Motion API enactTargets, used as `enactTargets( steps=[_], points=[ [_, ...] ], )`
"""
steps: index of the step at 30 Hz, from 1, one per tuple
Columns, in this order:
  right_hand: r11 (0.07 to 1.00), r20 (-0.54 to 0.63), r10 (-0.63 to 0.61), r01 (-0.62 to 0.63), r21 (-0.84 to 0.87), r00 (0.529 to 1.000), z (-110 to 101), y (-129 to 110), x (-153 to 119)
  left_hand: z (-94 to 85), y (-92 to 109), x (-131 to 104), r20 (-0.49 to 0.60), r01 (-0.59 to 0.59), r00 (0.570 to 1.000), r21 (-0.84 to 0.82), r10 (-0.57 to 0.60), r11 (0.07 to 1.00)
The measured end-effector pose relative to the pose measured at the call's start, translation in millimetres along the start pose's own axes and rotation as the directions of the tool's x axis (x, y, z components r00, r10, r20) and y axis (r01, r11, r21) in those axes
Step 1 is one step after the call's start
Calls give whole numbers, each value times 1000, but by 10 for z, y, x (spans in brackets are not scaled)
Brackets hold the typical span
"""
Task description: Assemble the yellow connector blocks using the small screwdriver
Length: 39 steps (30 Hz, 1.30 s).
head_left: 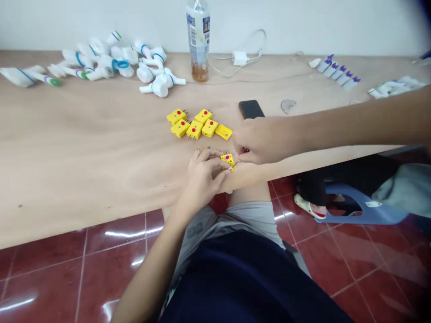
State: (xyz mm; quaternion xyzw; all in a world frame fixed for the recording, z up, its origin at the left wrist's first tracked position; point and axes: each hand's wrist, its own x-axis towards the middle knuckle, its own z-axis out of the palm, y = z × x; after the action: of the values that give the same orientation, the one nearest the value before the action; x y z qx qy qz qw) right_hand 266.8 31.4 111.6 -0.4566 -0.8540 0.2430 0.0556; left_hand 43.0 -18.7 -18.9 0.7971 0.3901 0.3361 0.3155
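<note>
Head view: at the near edge of a wooden table (84, 157), the left hand (204, 172) pinches a yellow plug (228, 159), prongs pointing away. Just beside it, the right hand (258, 140) is closed around a small red object (246, 151), mostly hidden. Beyond lie five more yellow plugs (194, 129), an open yellow shell (224, 132), a dark phone (251, 109), then a bottle (200, 45).

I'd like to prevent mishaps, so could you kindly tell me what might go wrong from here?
The yellow plug in the left hand's grip is near the table's front edge; if it slips, it might fall. The right hand is close to the hollow yellow piece and could nudge it.
</note>
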Motion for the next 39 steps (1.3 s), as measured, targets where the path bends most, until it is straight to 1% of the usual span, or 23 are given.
enactTargets(
  steps=[1,2,3,5,7,12,16,21,26,29,34,37,39],
  points=[
    [997,155,-19,31,-76,988,-43,-19,-8,5,-6,-2,-4,0,1000,-4,0,1000],
    [988,243,-26,61,-139,970,-97,-38,-26,9,-10,-4,-8,-1,1000,-8,1,1000],
    [981,273,-28,80,-180,961,-153,-57,-52,11,-13,-6,-12,-4,1000,-14,4,1000],
    [974,241,-29,81,-209,970,-240,-83,-121,11,-16,-10,-12,-12,1000,-22,12,1000],
    [973,221,-27,76,-217,975,-259,-90,-192,7,-16,-12,-8,-17,1000,-19,16,1000],
    [970,221,0,53,-237,975,-93,-52,-282,3,-25,-14,-6,-3,1000,10,3,1000],
    [963,196,-35,86,-257,980,-24,-45,-276,10,-38,-18,-10,-11,1000,6,11,1000],
    [920,237,-9,101,-378,971,-32,-84,-253,17,-42,-16,-17,-13,1000,16,13,1000],
    [911,262,-41,143,-387,964,-29,-97,-258,23,-44,-14,-30,-23,999,5,23,1000],
    [918,252,-27,124,-378,967,-27,-95,-263,16,-38,-12,-21,-21,1000,5,21,1000],
    [909,285,2,117,-400,958,-17,-115,-244,8,-33,-9,-10,-13,1000,8,13,1000],
    [875,307,66,92,-474,950,-4,-183,-232,10,-33,-10,-15,-22,1000,14,22,1000],
    [888,300,65,82,-452,952,-8,-249,-226,5,-21,-10,-10,-30,999,23,30,999]
  ],
)
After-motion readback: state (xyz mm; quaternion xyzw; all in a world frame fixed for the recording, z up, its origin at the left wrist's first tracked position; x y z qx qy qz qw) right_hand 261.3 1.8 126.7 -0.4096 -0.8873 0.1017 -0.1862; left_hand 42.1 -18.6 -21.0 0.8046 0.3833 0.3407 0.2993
